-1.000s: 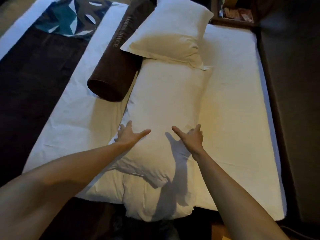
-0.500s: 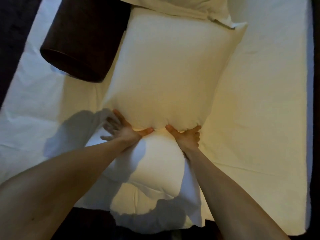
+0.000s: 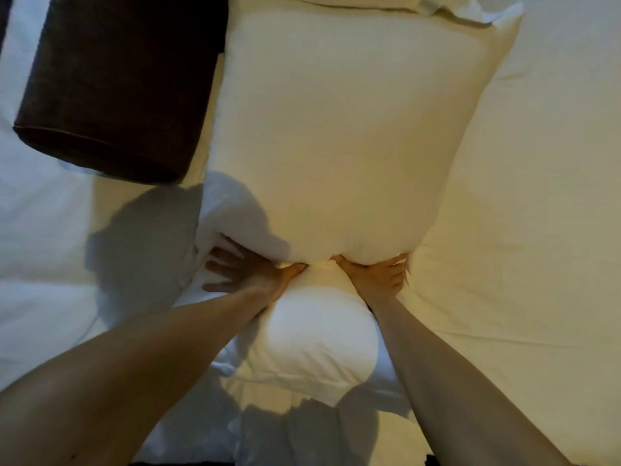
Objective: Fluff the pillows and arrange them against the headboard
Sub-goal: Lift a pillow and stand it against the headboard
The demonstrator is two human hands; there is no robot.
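Note:
A long white pillow (image 3: 356, 136) lies lengthwise on the bed in front of me. Both hands squeeze it at a narrow waist, so its far part bulges wide and its near end (image 3: 316, 344) puffs into a round lump. My left hand (image 3: 248, 274) grips the left side of the pinch, fingers spread into the fabric. Pressing in from the right, my right hand (image 3: 376, 277) has its fingers curled around the pillow. A second white pillow (image 3: 447, 8) shows only as an edge at the top.
A dark brown bolster (image 3: 114, 85) lies at the upper left, touching the pillow's left side. The white sheet (image 3: 524, 230) spreads to the right and left. Rumpled white bedding (image 3: 302, 428) bunches near the front edge.
My hands went from resting flat on the pillow to pinching it hard in the middle. The view has moved closer and lower over the pillow.

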